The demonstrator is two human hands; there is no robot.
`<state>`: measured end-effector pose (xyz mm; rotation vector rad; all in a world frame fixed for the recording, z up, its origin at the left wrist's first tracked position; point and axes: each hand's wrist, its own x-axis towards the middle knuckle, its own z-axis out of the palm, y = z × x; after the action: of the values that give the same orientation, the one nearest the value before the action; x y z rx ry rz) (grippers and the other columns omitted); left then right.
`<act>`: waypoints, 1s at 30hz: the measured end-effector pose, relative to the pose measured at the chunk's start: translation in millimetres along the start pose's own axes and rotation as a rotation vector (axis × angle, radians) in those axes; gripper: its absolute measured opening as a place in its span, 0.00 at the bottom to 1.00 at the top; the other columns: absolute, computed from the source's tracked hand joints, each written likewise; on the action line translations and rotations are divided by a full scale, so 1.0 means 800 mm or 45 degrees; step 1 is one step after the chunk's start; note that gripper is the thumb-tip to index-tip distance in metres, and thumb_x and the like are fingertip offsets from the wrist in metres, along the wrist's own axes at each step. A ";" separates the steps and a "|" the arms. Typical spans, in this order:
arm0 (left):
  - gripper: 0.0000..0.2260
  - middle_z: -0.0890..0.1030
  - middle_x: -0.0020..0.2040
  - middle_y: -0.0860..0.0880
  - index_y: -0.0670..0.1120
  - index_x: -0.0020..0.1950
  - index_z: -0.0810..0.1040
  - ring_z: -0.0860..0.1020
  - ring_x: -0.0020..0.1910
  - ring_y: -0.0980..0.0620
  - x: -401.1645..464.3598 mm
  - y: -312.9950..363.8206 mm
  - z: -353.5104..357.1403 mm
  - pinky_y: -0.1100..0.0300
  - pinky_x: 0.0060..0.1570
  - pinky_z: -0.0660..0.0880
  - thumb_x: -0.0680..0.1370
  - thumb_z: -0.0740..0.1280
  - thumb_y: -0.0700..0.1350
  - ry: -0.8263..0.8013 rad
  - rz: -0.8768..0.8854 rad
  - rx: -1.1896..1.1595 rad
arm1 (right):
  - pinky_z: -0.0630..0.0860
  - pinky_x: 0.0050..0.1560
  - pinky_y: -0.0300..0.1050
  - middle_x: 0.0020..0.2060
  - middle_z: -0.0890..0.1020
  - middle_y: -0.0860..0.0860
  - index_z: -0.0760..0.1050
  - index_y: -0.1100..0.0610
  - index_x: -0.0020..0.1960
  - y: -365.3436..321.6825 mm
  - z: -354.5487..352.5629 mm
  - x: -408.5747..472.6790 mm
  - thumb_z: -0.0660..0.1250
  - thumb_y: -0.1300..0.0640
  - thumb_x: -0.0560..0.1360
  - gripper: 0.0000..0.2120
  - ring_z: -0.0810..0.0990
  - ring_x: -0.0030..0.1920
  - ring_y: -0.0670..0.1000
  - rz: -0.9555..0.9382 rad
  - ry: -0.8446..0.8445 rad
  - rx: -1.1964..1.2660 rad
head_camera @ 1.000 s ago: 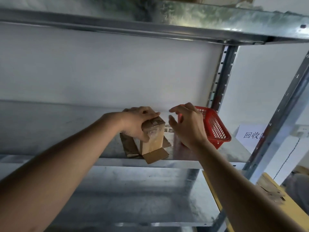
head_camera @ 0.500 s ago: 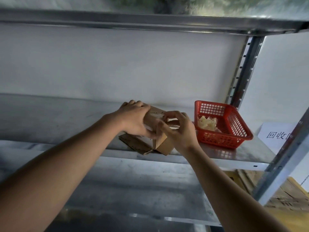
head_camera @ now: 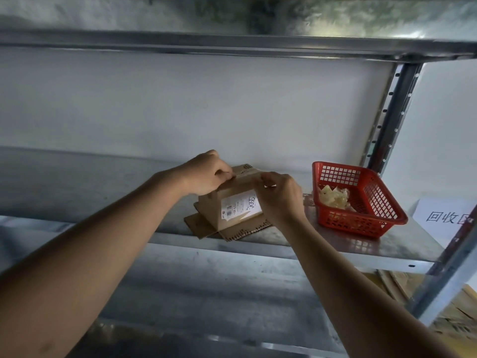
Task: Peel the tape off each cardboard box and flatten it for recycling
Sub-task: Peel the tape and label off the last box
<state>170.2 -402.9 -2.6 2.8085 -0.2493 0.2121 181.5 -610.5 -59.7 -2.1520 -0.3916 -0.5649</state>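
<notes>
A small brown cardboard box point(head_camera: 233, 202) with a white shipping label stands on the metal shelf point(head_camera: 335, 249), on top of a flattened piece of cardboard point(head_camera: 206, 227). My left hand point(head_camera: 207, 174) grips the box's top left edge with curled fingers. My right hand point(head_camera: 277, 195) is at the top right edge, its fingertips pinching at the box's top, where a strip of tape seems to run. The right hand hides the box's right end.
A red plastic basket point(head_camera: 361, 202) holding crumpled tape scraps sits to the right of the box. A white paper sign point(head_camera: 444, 215) hangs at the far right by the shelf's upright post point(head_camera: 392, 112). Flattened cardboard point(head_camera: 438, 301) lies below right.
The box has been turned so its labelled side faces me. Both hands moved up to its top edge. The view shifted, showing more of the basket.
</notes>
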 end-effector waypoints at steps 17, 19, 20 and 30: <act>0.18 0.75 0.60 0.53 0.57 0.72 0.78 0.76 0.62 0.55 -0.001 -0.051 0.001 0.62 0.62 0.69 0.81 0.70 0.52 0.055 0.128 -0.216 | 0.80 0.45 0.41 0.60 0.83 0.53 0.75 0.58 0.71 -0.021 0.042 0.033 0.56 0.65 0.85 0.17 0.83 0.51 0.50 0.344 -0.406 0.759; 0.17 0.68 0.76 0.52 0.58 0.73 0.76 0.68 0.75 0.52 0.002 -0.059 0.009 0.62 0.69 0.62 0.84 0.65 0.53 -0.020 0.105 -0.232 | 0.80 0.51 0.44 0.55 0.85 0.48 0.81 0.53 0.62 -0.016 0.044 0.032 0.65 0.59 0.83 0.11 0.84 0.51 0.49 0.190 -0.165 0.453; 0.17 0.63 0.81 0.52 0.60 0.74 0.75 0.63 0.79 0.52 0.002 -0.063 0.013 0.60 0.73 0.60 0.85 0.63 0.53 -0.041 0.086 -0.247 | 0.80 0.49 0.42 0.52 0.85 0.46 0.82 0.51 0.56 -0.014 0.043 0.028 0.68 0.56 0.81 0.06 0.83 0.48 0.47 0.107 -0.024 0.321; 0.21 0.70 0.64 0.45 0.69 0.78 0.63 0.64 0.67 0.42 0.017 -0.038 0.027 0.46 0.67 0.67 0.85 0.50 0.59 0.069 -0.015 0.153 | 0.80 0.53 0.43 0.51 0.86 0.49 0.82 0.53 0.64 -0.002 0.053 -0.027 0.71 0.54 0.80 0.13 0.83 0.50 0.47 0.087 0.298 0.132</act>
<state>191.6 -383.5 -29.7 2.9174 -0.2142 0.3097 173.0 -577.2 -92.4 -1.9661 -0.2133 -0.7319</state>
